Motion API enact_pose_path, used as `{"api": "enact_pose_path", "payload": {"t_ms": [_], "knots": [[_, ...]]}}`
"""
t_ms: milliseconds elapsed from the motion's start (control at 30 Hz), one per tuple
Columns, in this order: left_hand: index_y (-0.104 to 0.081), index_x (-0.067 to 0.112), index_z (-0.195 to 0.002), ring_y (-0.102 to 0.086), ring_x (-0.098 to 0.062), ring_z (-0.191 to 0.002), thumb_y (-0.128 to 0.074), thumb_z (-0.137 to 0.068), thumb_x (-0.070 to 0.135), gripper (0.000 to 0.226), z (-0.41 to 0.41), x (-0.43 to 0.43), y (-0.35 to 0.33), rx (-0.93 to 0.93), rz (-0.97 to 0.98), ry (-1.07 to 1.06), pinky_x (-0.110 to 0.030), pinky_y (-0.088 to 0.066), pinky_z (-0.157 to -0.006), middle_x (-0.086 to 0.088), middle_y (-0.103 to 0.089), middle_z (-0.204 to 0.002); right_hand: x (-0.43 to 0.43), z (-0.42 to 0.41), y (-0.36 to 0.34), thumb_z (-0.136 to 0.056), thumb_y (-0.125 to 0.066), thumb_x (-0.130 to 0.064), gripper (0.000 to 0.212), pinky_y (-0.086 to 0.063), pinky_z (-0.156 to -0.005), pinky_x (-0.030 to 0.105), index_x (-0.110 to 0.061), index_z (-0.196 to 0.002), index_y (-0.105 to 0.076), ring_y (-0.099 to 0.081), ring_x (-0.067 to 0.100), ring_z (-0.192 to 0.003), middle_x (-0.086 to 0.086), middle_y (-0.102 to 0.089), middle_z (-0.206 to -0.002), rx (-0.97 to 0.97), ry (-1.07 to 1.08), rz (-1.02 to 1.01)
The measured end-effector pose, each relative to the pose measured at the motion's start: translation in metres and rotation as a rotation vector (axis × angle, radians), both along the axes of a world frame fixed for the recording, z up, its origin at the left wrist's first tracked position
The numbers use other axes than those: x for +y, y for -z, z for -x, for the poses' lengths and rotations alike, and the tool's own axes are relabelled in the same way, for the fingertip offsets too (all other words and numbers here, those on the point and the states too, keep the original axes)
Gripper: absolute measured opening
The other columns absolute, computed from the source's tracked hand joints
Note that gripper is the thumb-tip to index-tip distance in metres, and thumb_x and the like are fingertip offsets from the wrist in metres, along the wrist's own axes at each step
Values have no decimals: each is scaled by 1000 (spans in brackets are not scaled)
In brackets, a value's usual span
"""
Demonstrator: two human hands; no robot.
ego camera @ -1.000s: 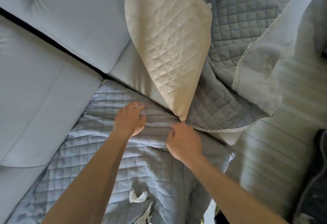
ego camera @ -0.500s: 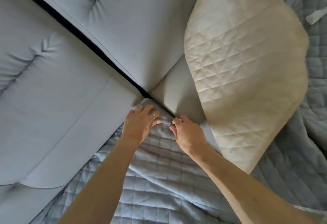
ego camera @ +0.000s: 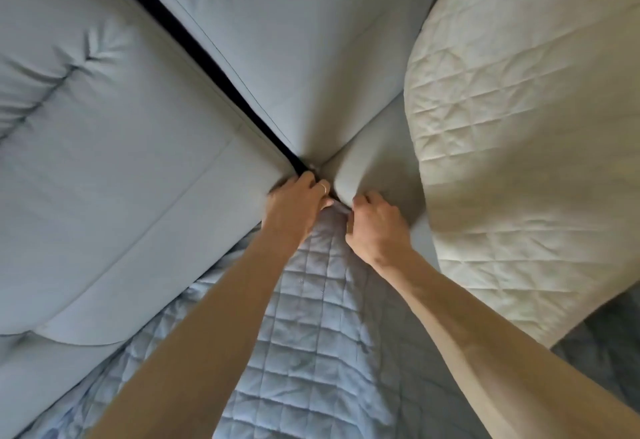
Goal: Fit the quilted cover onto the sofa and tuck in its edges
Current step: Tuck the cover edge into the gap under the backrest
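Right hand (ego camera: pixel 377 227) pinches the blue-grey quilted cover (ego camera: pixel 311 334) at the pale grey fabric sofa (ego camera: pixel 138 168) corner gap. Left hand (ego camera: pixel 294 208) digs in beside it, fingertips buried, grip unclear.

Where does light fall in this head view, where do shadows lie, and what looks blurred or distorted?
Head view: light is brightest on the cream flap at the picture's right; shadow darkens the bottom right corner and the sofa beside the right hand; the left hand looks slightly motion-soft; the wide lens stretches the forearms.
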State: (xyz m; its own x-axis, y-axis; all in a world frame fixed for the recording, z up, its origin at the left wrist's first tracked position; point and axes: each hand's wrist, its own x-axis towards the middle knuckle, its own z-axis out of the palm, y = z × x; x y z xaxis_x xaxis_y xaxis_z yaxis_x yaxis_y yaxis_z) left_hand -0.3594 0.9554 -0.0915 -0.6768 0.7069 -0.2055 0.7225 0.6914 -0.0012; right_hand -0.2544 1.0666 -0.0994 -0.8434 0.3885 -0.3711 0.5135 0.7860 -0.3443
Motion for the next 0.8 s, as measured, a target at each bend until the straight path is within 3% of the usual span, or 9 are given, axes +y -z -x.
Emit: {"api": "enact_pose_path", "payload": {"t_ms": [67,167,267,333,400,500,567,700,800], "knots": [[-60,27,-117,-58,-21,-103,-43,-101,43,29,-11,-7,-8,-96,-92,-188,-37,-47,-72,2,-58,-112,3,1,-3,-83,-58,-23,29,-51,-79,36,-12,-109,-64,-63,34,-98,10,-60,-110,-4,67,142],[-58,28,-126,-61,-28,-104,-41,-102,37,31,-27,-37,-26,-136,-149,-410,-38,-45,-75,3,-58,-124,0,1,-19,-82,-56,-19,43,-49,-89,33,-21,-124,-63,-60,30,-107,5,-63,-118,76,51,232],[-51,25,-138,-54,-27,-120,-39,-102,34,39,-51,-60,-27,-253,-96,-475,-38,-45,-90,3,-51,-141,-18,14,-26,-90,-50,-13,26,-45,-85,30,-14,-111,-66,-60,31,-104,6,-67,-113,197,-77,303],[-43,25,-146,-45,-25,-131,-38,-102,33,45,-56,-60,-25,-301,-147,-516,-39,-41,-100,2,-43,-150,-27,26,-26,-92,-47,-13,25,-47,-86,32,-13,-110,-64,-61,30,-106,6,-66,-117,164,-117,342],[-35,23,-151,-34,-21,-140,-36,-102,31,49,-57,-60,-18,-279,-144,-493,-40,-29,-112,2,-37,-155,-29,33,-18,-90,-48,-13,35,-44,-99,32,-13,-124,-58,-53,27,-122,5,-57,-133,94,-235,293],[-14,21,-156,-9,-13,-150,-29,-103,32,57,-58,-65,-8,-314,-78,-415,-37,-7,-121,3,-15,-163,-26,25,-11,-94,-47,-20,62,-31,-114,35,-14,-153,-26,-34,26,-138,2,-22,-158,-7,-343,237],[-3,24,-157,2,-8,-150,-25,-102,35,60,-54,-68,-2,-348,-52,-419,-38,0,-121,8,-3,-164,-29,24,-6,-98,-42,-25,65,-27,-116,35,-15,-156,-15,-31,26,-139,1,-12,-161,-4,-352,210],[5,27,-156,6,-7,-149,-15,-98,41,62,-52,-59,9,-338,-36,-463,-39,7,-120,11,5,-164,-35,32,5,-99,-37,-27,71,-16,-121,40,-9,-156,2,-6,21,-150,7,7,-164,-52,-472,81],[4,27,-156,2,-8,-149,-9,-96,43,64,-51,-52,21,-291,-39,-507,-37,9,-118,11,1,-164,-33,45,12,-100,-35,-29,70,-17,-121,34,-11,-156,4,-12,18,-149,3,4,-165,-91,-494,33]]}}
